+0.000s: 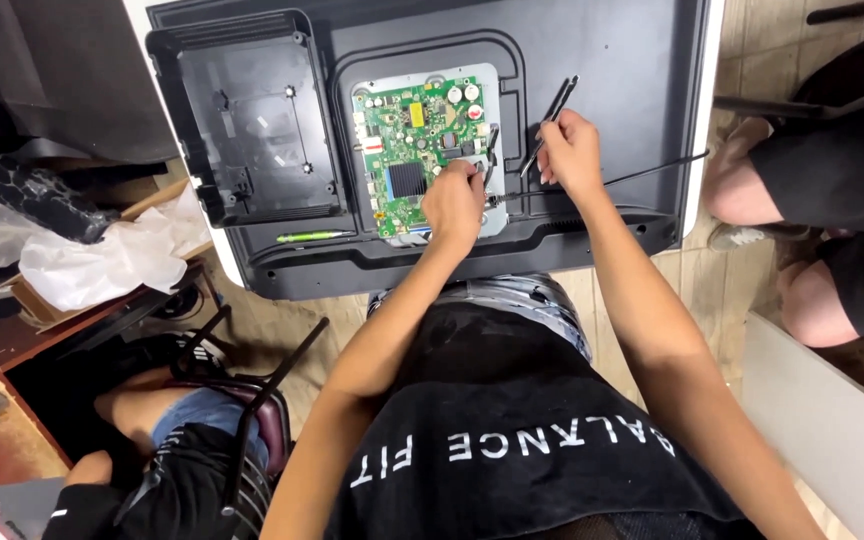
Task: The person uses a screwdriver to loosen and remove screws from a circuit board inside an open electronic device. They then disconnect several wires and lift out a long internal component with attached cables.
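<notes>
A black flat-screen set (612, 60) lies face down before me, its back open. A green circuit board (407, 140) sits on a grey metal plate in the middle. My left hand (455, 200) rests on the board's lower right corner, fingers pinched on a small cable or connector there. My right hand (572, 150) is just right of the board and grips a thin black tool (550, 120) that points up and away. A black cable (652, 170) runs from under that hand to the right.
A removed black cover panel (252, 120) lies on the set at the left. A green pen-like tool (314, 236) lies below it. Crumpled white paper (112, 255) is at left. Other people's legs are at right (812, 170) and lower left (152, 420).
</notes>
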